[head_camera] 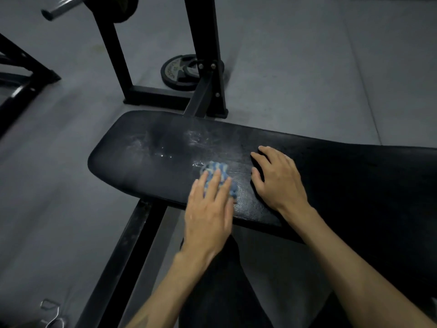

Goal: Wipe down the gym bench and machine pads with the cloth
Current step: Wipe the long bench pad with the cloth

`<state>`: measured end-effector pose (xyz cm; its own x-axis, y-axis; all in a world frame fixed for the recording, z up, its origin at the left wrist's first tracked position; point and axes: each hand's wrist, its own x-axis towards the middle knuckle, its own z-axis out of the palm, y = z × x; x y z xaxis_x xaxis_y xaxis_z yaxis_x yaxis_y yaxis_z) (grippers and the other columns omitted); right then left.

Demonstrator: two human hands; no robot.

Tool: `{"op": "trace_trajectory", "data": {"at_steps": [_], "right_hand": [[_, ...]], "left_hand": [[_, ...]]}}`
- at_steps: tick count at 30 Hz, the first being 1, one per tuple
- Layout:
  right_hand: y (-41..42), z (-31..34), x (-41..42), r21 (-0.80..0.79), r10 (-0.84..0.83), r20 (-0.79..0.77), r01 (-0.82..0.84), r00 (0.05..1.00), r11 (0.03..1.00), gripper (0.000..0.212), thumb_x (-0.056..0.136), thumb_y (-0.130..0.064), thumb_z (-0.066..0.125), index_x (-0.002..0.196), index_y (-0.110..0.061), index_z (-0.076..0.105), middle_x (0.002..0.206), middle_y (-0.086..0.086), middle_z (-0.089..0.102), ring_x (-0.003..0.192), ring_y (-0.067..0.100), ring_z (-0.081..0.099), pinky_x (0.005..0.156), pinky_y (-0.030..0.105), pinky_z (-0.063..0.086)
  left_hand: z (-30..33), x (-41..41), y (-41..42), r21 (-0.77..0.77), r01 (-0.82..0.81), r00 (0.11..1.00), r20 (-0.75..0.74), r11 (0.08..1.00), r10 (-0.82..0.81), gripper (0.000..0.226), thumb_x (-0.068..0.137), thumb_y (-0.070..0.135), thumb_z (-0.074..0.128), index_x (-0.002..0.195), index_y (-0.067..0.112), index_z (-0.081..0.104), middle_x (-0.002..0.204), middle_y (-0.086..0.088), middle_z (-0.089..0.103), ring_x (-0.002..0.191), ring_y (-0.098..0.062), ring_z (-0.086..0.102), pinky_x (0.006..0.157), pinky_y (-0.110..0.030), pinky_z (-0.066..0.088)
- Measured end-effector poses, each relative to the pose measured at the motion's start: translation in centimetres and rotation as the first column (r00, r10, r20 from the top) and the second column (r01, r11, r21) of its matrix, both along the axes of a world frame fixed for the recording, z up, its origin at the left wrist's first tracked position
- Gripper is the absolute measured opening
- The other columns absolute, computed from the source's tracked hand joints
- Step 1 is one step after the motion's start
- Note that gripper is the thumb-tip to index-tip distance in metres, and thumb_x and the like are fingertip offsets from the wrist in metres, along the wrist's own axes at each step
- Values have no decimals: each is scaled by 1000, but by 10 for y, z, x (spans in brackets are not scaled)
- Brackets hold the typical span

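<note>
A black padded gym bench (146, 157) runs from left of centre to the right edge, with pale smears and wet droplets on its left half. My left hand (208, 209) lies flat, fingers together, pressing a blue and white cloth (216, 170) onto the pad near its front edge. The cloth is bunched and mostly hidden under my fingers. Just to the right, my right hand (279, 178) rests palm down on the bare pad with its fingers spread, holding nothing.
Black rack uprights (118, 58) and a base bar (160, 95) stand behind the bench. A weight plate (179, 72) lies on the grey floor. A barbell end (59, 10) sticks out at top left. A black frame beam (127, 256) runs below the bench.
</note>
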<state>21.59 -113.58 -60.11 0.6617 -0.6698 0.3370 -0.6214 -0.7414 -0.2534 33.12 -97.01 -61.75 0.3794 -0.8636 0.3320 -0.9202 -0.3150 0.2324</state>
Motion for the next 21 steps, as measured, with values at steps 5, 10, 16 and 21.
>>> {"op": "trace_trajectory", "data": {"at_steps": [5, 10, 16, 21], "right_hand": [[0, 0, -1, 4, 7, 6, -7, 1000, 1000, 41, 96, -27, 54, 133, -11, 61, 140, 11, 57, 132, 26, 51, 112, 44, 38], [1, 0, 0, 17, 3, 25, -3, 1000, 1000, 41, 95, -27, 54, 132, -10, 62, 140, 11, 57, 132, 26, 51, 112, 45, 39], [2, 1, -1, 16, 4, 24, -5, 1000, 1000, 40, 96, -25, 55, 132, -10, 61, 140, 11, 57, 132, 26, 51, 112, 44, 38], [2, 1, 0, 25, -2, 26, 1, 1000, 1000, 40, 96, -25, 56, 133, -10, 61, 141, 10, 57, 133, 25, 50, 113, 45, 38]], "left_hand": [[0, 21, 8, 46, 162, 983, 81, 986, -165, 47, 107, 37, 39, 148, 18, 52, 162, -5, 39, 151, -28, 33, 122, -46, 29], [6, 16, -11, 69, -106, 994, 1, 992, 106, 51, 105, 37, 33, 148, 16, 51, 161, -9, 39, 151, -31, 31, 123, -50, 27], [5, 27, -6, 131, 149, 985, 63, 980, -158, 53, 107, 43, 30, 153, 22, 45, 165, -3, 34, 154, -26, 28, 125, -46, 25], [11, 29, -22, 101, -86, 996, -13, 991, 87, 55, 104, 40, 29, 150, 18, 49, 162, -9, 38, 152, -31, 30, 124, -50, 25]]}}
